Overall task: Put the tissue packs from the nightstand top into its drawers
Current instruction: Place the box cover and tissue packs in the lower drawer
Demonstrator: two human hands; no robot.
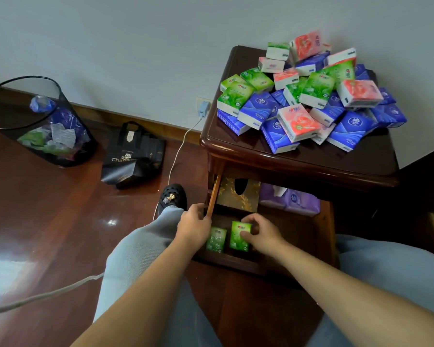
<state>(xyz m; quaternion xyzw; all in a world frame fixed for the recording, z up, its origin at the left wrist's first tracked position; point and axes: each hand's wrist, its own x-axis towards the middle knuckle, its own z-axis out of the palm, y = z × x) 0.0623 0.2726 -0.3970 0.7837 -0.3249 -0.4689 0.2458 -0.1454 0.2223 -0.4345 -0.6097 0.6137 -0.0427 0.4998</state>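
A heap of green, blue and pink tissue packs (311, 101) covers the dark wooden nightstand top (236, 139). Two drawers stand pulled out below it. The upper drawer (214, 194) holds a gold tissue box (236, 196) and purple packs (293, 200). In the lower drawer (326, 231) stand two green packs. My right hand (262, 232) grips the right green pack (238, 236). My left hand (194, 227) rests against the left green pack (216, 240), fingers curled at the upper drawer's left front corner.
A black mesh waste bin (39, 121) with rubbish stands on the wooden floor at left. A black paper bag (132, 156) lies by the wall. A white charger cable (178, 151) runs from a wall socket down past my shoe (173, 196). My knees flank the drawers.
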